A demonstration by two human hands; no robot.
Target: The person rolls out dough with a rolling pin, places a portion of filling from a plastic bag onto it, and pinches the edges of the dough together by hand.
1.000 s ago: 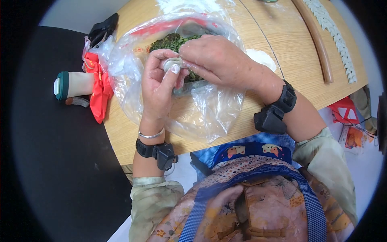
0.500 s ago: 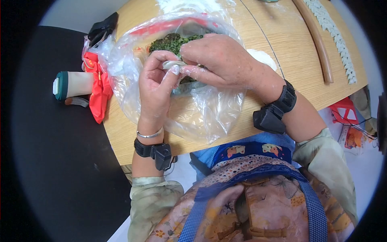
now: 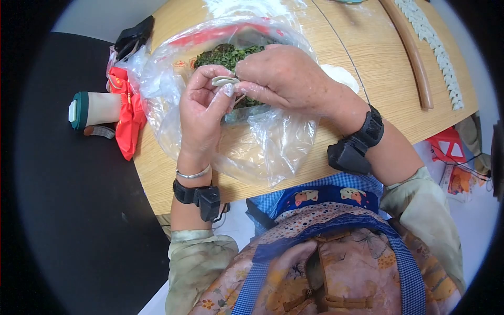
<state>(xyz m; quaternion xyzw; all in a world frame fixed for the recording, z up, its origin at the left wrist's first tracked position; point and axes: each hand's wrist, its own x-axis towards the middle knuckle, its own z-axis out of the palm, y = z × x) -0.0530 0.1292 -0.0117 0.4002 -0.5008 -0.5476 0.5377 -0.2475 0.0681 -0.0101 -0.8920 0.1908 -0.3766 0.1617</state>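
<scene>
A small pale folded piece of dough, like a dumpling (image 3: 224, 81), is pinched between the thumb and fingers of my left hand (image 3: 205, 100). My right hand (image 3: 286, 76) is closed, its thumb and fingertips pressing on the right end of the dough. Flour whitens the fingers of both hands. Below them lies a heap of chopped green filling (image 3: 223, 56) inside a clear plastic bag (image 3: 273, 139) spread open on the table. My hands hide part of the filling. A round white dough wrapper (image 3: 341, 77) lies right of my right hand, partly covered by it.
The wooden table (image 3: 367, 31) carries a patch of flour (image 3: 252, 8) at the back. A wooden rolling pin (image 3: 412, 55) and a long row of overlapping white dough pieces (image 3: 436, 55) lie at right. At left are a red bag (image 3: 128, 118) and a green-and-white cup (image 3: 97, 111).
Both hands have shifted only slightly. The dough between my fingertips has turned a little, so its folded edges show more clearly.
</scene>
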